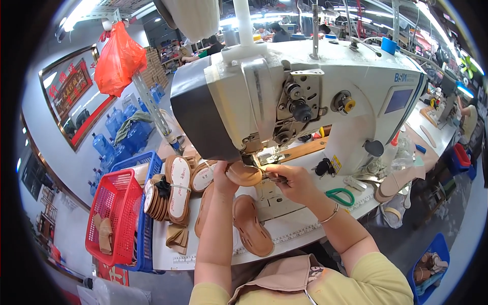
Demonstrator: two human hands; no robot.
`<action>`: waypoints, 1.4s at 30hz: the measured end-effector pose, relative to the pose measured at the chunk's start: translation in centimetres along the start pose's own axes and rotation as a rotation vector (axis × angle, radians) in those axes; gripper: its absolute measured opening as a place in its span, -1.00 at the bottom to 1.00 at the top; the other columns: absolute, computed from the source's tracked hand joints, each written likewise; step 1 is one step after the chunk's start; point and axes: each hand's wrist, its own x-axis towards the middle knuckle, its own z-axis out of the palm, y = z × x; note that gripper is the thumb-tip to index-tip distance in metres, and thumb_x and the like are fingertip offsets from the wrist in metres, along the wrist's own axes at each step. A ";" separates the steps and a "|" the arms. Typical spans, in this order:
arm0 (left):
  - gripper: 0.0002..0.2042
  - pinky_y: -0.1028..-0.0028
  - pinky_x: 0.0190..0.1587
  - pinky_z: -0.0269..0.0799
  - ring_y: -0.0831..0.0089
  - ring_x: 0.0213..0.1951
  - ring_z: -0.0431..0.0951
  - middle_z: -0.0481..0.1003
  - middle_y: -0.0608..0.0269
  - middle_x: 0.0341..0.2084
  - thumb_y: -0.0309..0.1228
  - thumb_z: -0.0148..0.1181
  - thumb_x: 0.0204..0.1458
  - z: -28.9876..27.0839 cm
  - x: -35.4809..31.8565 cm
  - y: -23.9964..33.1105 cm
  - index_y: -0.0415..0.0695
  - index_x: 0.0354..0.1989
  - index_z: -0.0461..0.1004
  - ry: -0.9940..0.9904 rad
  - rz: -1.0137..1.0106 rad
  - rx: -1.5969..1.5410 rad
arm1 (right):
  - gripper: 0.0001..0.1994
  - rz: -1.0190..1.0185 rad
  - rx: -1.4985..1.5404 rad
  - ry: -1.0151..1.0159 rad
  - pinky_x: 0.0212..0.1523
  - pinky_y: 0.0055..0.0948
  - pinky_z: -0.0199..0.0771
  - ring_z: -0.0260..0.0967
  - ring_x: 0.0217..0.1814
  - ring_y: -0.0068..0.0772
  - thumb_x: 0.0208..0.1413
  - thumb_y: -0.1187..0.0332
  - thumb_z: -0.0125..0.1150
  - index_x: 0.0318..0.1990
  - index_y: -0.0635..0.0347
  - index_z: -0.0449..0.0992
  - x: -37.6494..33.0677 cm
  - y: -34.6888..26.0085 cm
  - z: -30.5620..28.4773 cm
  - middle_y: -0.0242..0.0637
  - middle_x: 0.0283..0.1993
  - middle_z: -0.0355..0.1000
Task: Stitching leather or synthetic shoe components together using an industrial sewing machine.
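Holding a tan leather sole piece (pixel 244 174) under the needle of a white sewing machine (pixel 305 96), the person works with both hands close together. The left hand (pixel 224 175) pinches the near-left edge of that piece, thumb on top. The right hand (pixel 292 183) has its fingers pressed together around a small thin tool at the piece's right edge; what kind of tool it is cannot be told. A second brown sole (pixel 252 225) lies flat on the white table (pixel 305 229), just below the hands. Bundled stacks of insoles (pixel 175 190) stand to the left, beside a red basket (pixel 114 216). Green-handled scissors (pixel 340 196) rest on the table to the right of the right wrist.
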 end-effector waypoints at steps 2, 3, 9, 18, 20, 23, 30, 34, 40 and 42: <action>-0.58 0.19 0.12 0.28 0.12 0.05 0.39 0.39 -0.03 0.01 -0.31 -0.15 0.09 0.8 -0.2 0.1 -0.33 0.06 0.27 0.049 0.062 -0.005 | -0.57 -0.018 0.009 0.010 -0.38 -0.57 0.40 0.38 -0.46 -0.48 -0.14 0.70 0.14 -0.06 0.10 0.47 0.0 -0.1 0.0 -0.30 -0.44 0.42; -0.60 0.21 0.10 0.30 0.15 0.03 0.40 0.41 0.00 -0.01 -0.32 -0.15 0.09 1.2 -0.3 0.1 -0.31 0.04 0.29 0.030 0.107 -0.020 | -0.58 -0.017 0.013 0.013 -0.37 -0.57 0.40 0.39 -0.45 -0.47 -0.14 0.70 0.14 -0.07 0.10 0.47 0.0 -0.1 0.0 -0.28 -0.43 0.43; -0.70 0.35 0.01 0.36 0.34 -0.12 0.47 0.46 0.18 -0.20 -0.37 -0.13 0.10 2.6 -1.2 -0.3 -0.25 -0.06 0.37 0.238 0.281 0.061 | -0.60 0.023 -0.009 0.003 -0.35 -0.54 0.43 0.43 -0.42 -0.44 -0.12 0.69 0.15 -0.07 0.12 0.47 0.1 -0.3 -0.1 -0.22 -0.40 0.46; -0.57 0.29 0.18 0.17 0.25 0.11 0.27 0.27 0.10 0.05 -0.40 -0.09 0.07 7.7 -5.6 -4.5 -0.28 0.13 0.20 0.420 0.790 0.237 | -0.62 0.055 0.008 -0.011 -0.33 -0.53 0.45 0.46 -0.39 -0.41 -0.10 0.68 0.15 -0.07 0.14 0.48 0.1 -0.3 -0.2 -0.17 -0.37 0.49; -0.54 0.30 0.21 0.13 0.24 0.16 0.22 0.22 0.08 0.11 -0.41 -0.08 0.07 8.0 -6.6 -4.6 -0.29 0.17 0.16 0.408 0.899 0.300 | -0.62 0.055 0.013 -0.014 -0.33 -0.54 0.44 0.47 -0.38 -0.41 -0.10 0.68 0.15 -0.07 0.14 0.48 0.1 -0.1 -0.1 -0.17 -0.36 0.49; -0.46 0.28 0.26 0.03 0.20 0.24 0.08 0.08 0.07 0.20 -0.34 0.00 0.08 7.2 -8.7 -4.1 -0.29 0.23 0.06 0.131 1.026 0.919 | -0.63 0.055 0.022 0.006 -0.35 -0.47 0.47 0.49 -0.37 -0.33 -0.09 0.59 0.16 -0.07 0.01 0.50 0.2 0.1 0.0 -0.24 -0.36 0.52; -0.40 0.24 0.28 0.01 0.17 0.26 0.10 0.10 0.04 0.21 -0.26 0.09 0.09 4.3 -11.2 -4.2 -0.28 0.24 0.05 0.238 0.678 0.549 | -0.62 0.049 0.062 0.002 -0.35 -0.45 0.49 0.51 -0.37 -0.30 -0.09 0.59 0.15 -0.07 -0.02 0.50 0.2 0.0 -0.2 -0.23 -0.35 0.52; -0.45 0.30 0.23 0.11 0.24 0.18 0.21 0.18 0.06 0.15 -0.36 0.05 0.10 4.7 -11.7 -3.7 -0.24 0.25 0.05 0.158 0.583 0.243 | -0.60 0.035 0.063 -0.010 -0.35 -0.49 0.45 0.46 -0.40 -0.36 -0.10 0.64 0.14 -0.06 0.06 0.49 0.2 -0.1 -0.3 -0.21 -0.38 0.49; -0.56 0.38 0.13 0.27 0.35 0.12 0.30 0.20 0.09 0.15 -0.30 -0.04 0.15 7.3 -11.0 -3.7 -0.20 0.17 0.19 0.170 0.326 0.425 | -0.57 0.048 0.090 -0.041 -0.36 -0.58 0.37 0.35 -0.46 -0.49 -0.12 0.72 0.09 -0.04 0.16 0.46 0.3 0.0 -0.3 -0.23 -0.45 0.42; -0.58 0.38 0.08 0.32 0.35 0.08 0.35 0.24 0.09 0.12 -0.25 -0.07 0.17 7.6 -10.3 -3.6 -0.22 0.13 0.23 0.195 0.095 0.299 | -0.57 0.014 0.086 -0.044 -0.36 -0.58 0.37 0.34 -0.46 -0.50 -0.12 0.72 0.09 -0.04 0.17 0.46 0.3 0.1 -0.3 -0.23 -0.45 0.42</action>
